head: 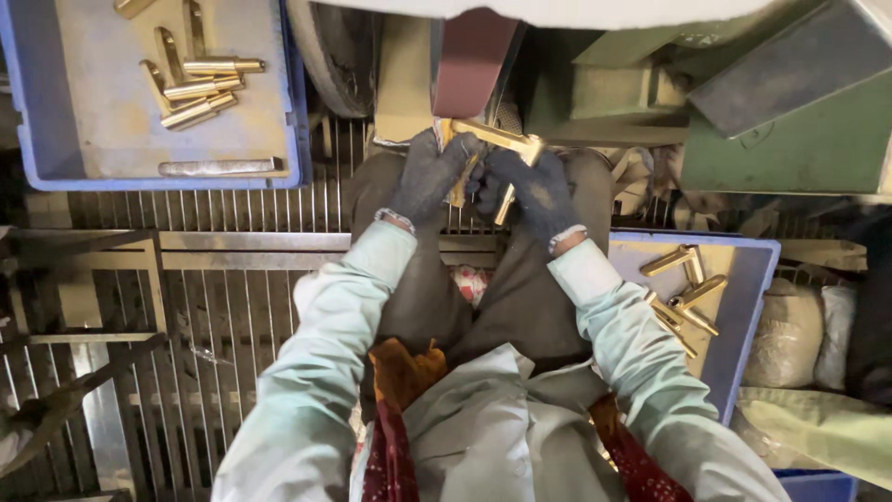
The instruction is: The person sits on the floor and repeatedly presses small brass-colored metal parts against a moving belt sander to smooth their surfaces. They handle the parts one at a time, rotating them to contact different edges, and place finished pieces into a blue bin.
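The left hand [432, 177] and right hand [534, 191], both in dark gloves, are closed around a brass fitting [492, 139], holding it against the reddish sanding belt [469, 56] at twelve o'clock so its face meets the belt squarely. A blue tray [28, 158] at ten o'clock holds similar brass pieces; another tray [743, 316] at four o'clock, within easy reach, holds more.

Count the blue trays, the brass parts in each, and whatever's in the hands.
Blue trays: 2, upper-left tray and right tray
Brass parts in upper-left tray: about 7, one cut off by the frame edge
Brass parts in right tray: about 5, overlapping
Brass part held by left hand and right hand at the sanding belt: 1
Total: about 15
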